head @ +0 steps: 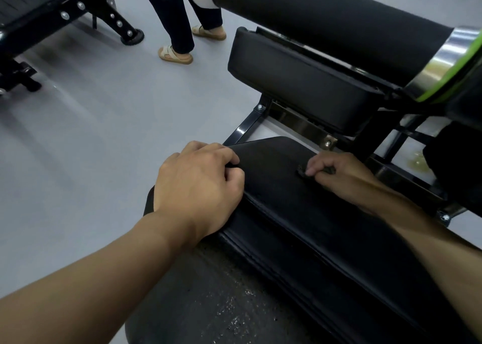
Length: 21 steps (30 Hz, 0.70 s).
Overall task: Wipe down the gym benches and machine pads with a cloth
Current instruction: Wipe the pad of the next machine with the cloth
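A black padded bench seat (307,226) runs from the centre toward the lower right. My left hand (198,184) grips the pad's left edge near its far corner, fingers curled over the rim. My right hand (336,173) pinches a small dark cloth (302,172) against the top of the pad, further right. Only a bit of the cloth shows past my fingers. Behind the seat sits a second black pad (300,83) and above it a black roller pad (326,23) with chrome ends.
A person in dark trousers and sandals (174,54) stands on the grey floor (78,135) behind the bench. Another black machine frame (65,7) is at the upper left. Black steel bars (242,127) hold up the pads.
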{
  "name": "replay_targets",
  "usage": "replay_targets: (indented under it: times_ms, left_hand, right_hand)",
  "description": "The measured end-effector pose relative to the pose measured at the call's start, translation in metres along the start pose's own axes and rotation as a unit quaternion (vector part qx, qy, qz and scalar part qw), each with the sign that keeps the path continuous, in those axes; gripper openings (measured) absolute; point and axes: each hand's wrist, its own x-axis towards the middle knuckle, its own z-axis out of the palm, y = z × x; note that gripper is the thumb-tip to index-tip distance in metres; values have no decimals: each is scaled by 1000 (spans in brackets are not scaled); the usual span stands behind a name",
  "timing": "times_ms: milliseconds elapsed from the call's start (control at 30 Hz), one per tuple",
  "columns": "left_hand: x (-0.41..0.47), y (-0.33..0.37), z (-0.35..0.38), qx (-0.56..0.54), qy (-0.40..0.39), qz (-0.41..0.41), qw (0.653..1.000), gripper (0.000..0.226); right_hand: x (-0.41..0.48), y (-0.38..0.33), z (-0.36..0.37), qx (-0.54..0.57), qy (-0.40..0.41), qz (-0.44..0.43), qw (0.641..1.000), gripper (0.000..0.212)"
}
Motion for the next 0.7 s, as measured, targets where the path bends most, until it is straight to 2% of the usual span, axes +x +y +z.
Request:
replay_targets:
  times_ms: [67, 200, 367, 567, 700]
  left_hand:
    - [0, 1, 0, -2, 3, 0, 1000, 49]
    - [-1, 1, 0, 0, 5, -3, 1000, 43]
    - [-1, 0, 0, -4, 4, -7, 1000, 37]
    - [-1, 1, -1, -3, 5, -6, 1000, 37]
    - [-1, 0, -1, -10, 11, -10, 1000, 40]
  right_hand:
    - [12, -1, 3, -13, 13, -3, 1000, 34]
    - [43, -11, 18, -58, 54, 48, 996, 23]
    - [-3, -9, 4, 7, -9, -35, 999, 38]
    - [38, -24, 22, -72, 41, 34, 996, 24]
    - [-17, -21, 8, -48, -13, -56, 997, 26]
